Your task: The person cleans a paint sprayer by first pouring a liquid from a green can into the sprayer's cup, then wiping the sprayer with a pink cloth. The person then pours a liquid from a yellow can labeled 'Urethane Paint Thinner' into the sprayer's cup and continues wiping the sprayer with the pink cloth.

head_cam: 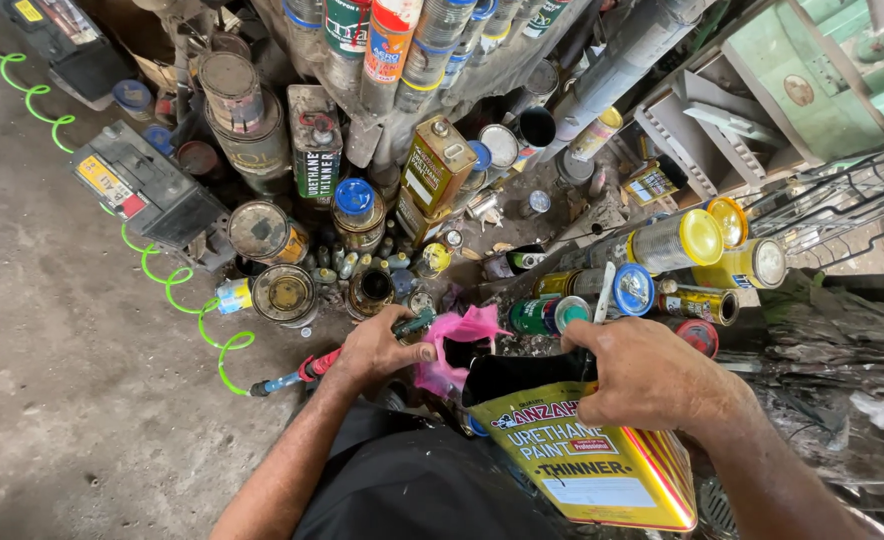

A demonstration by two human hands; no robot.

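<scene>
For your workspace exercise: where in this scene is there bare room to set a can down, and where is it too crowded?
Free: the bare concrete floor left of the green coiled hose and below the car battery. Crowded: the paint cans heaped ahead of the left hand, and the tins around the right hand on the yellow thinner can.

The person's left hand (377,350) reaches forward from a bare forearm that rises from the lower left, its fingers curled into a closed grip with the thumb pointing right. The right hand (642,375) comes in from the lower right on a bare forearm, knuckles up, fingers bent downward and pinched together at the front.
</scene>
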